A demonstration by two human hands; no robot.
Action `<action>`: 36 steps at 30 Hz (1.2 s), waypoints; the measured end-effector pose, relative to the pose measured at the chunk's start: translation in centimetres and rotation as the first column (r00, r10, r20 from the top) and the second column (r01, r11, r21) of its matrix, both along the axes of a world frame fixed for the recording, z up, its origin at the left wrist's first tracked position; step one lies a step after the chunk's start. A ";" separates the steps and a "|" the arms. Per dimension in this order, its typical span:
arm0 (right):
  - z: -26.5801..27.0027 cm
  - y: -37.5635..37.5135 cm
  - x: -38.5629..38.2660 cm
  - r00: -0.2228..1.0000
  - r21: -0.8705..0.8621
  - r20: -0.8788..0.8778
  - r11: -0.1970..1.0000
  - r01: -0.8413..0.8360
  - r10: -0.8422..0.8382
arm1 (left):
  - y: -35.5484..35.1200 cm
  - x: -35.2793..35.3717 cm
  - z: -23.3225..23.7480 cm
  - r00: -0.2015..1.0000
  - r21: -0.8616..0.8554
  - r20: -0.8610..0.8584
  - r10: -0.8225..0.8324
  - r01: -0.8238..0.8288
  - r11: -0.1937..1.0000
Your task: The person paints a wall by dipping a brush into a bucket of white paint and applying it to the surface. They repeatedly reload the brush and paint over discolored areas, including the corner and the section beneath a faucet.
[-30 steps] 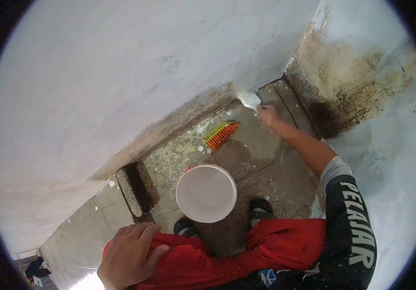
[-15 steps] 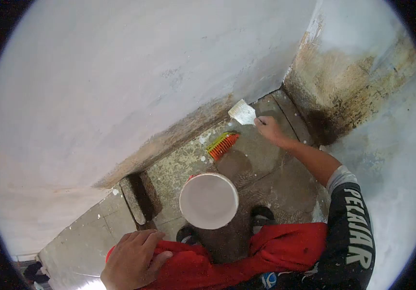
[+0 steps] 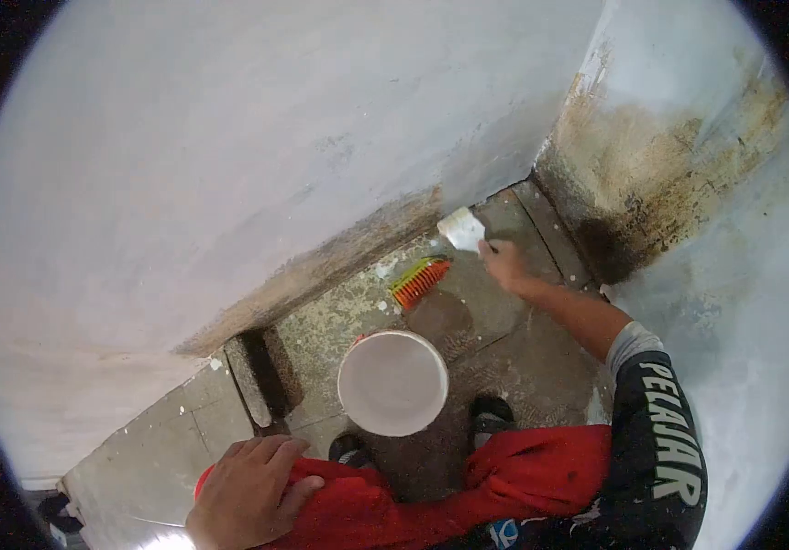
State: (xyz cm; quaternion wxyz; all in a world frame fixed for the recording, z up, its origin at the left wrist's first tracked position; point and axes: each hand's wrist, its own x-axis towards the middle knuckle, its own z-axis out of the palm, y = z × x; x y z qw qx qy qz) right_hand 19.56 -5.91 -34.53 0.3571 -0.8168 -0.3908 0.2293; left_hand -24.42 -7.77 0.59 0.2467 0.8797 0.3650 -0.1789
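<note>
While we crouch in this corner, the white wall [image 3: 229, 137] rises just beyond our right hand [image 3: 507, 266], its foot darkly stained. Nearer us than that hand stands the white bucket [image 3: 392, 382] on the floor [image 3: 504, 321]. Our left hand [image 3: 243, 490] lies spread and empty on our red knee [image 3: 541, 472]. An orange scrub brush [image 3: 420, 280] lies just left of the right hand, which grips the paintbrush [image 3: 463, 229], its bristles at the wall's foot. We judge that we are coating the stained strip; the next stroke calls for a steady pull along the joint.

Bucket [image 3: 392, 382] and orange brush [image 3: 420, 280] crowd the floor [image 3: 523, 321] between two walls [image 3: 229, 137].
</note>
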 end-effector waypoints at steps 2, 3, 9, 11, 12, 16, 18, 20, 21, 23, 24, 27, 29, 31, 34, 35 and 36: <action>0.0 -0.3 -0.5 0.999 -0.020 -0.016 0.999 -0.028 0.028 | -0.1 -0.2 0.0 1.000 0.013 0.002 -0.008 0.008 1.000; 0.1 -0.2 -0.6 0.991 -0.054 -0.125 0.998 0.040 -0.047 | -0.1 -0.3 0.0 1.000 0.014 0.004 -0.007 0.007 1.000; 1.7 3.3 1.6 0.972 -0.139 -0.189 0.984 0.115 -0.140 | 0.1 -0.4 0.0 0.999 -0.045 0.028 -0.019 0.020 0.999; 2.3 3.6 1.6 0.990 -0.105 -0.089 0.990 0.099 -0.108 | -0.1 -0.3 0.0 1.000 -0.005 0.007 0.002 -0.002 1.000; 2.4 3.1 1.3 0.982 0.060 -0.154 0.991 0.118 -0.107 | -0.2 -0.2 0.2 1.000 -0.007 0.006 0.007 -0.007 1.000; 4.3 0.2 0.2 0.955 0.246 -0.297 0.966 0.078 -0.001 | 0.1 -0.9 0.0 1.000 0.042 0.017 -0.014 0.013 0.999; 9.8 -1.5 -1.6 0.968 0.194 -0.216 0.977 -0.087 0.129 | 0.2 -1.3 -0.2 1.000 0.018 0.027 -0.016 0.016 1.000; 15.1 -2.4 -3.9 0.927 0.023 -0.283 0.968 -0.249 0.245 | 0.3 -1.2 -0.1 0.997 0.058 0.054 -0.057 0.054 0.997; 16.7 -2.5 -4.7 0.912 -0.011 -0.300 0.955 -0.296 0.280 | 0.2 -1.3 -0.4 0.999 0.020 0.047 -0.005 0.004 1.000; 19.1 -2.4 -6.3 0.834 -0.102 -0.284 0.850 -0.517 0.473 | 0.1 -1.6 -0.8 0.992 0.096 0.109 -0.063 0.053 0.994; 20.4 -2.3 -7.2 0.821 -0.117 -0.297 0.835 -0.538 0.487 | 0.1 -1.6 -0.8 0.994 0.076 0.106 -0.037 0.029 0.997; 22.9 -2.1 -11.3 0.580 -0.205 -0.121 0.551 -0.809 0.806 | 0.0 -1.7 -0.7 0.995 0.067 0.079 -0.066 0.061 0.996; 23.4 -2.0 -14.1 0.373 -0.388 -0.089 0.313 -0.867 0.923 | 0.0 -1.8 -0.6 0.996 0.066 0.057 -0.073 0.069 0.995; 21.8 -2.3 -16.8 0.344 -0.445 -0.066 0.281 -0.851 0.937 | 0.2 -1.7 -0.2 0.999 0.009 -0.002 -0.038 0.038 0.999; 18.5 -2.1 -19.9 0.277 -0.546 -0.066 0.197 -0.814 0.959 | 0.0 -1.9 -0.1 0.998 -0.037 -0.055 -0.016 0.014 0.999; 17.2 -2.0 -20.5 0.235 -0.591 -0.093 0.136 -0.795 0.968 | -0.1 -2.0 -0.1 0.999 -0.030 -0.046 -0.016 0.015 0.999; 15.6 -2.1 -20.7 0.236 -0.590 -0.095 0.136 -0.796 0.967 | -0.1 -2.2 -0.1 0.999 -0.032 -0.047 -0.018 0.016 0.999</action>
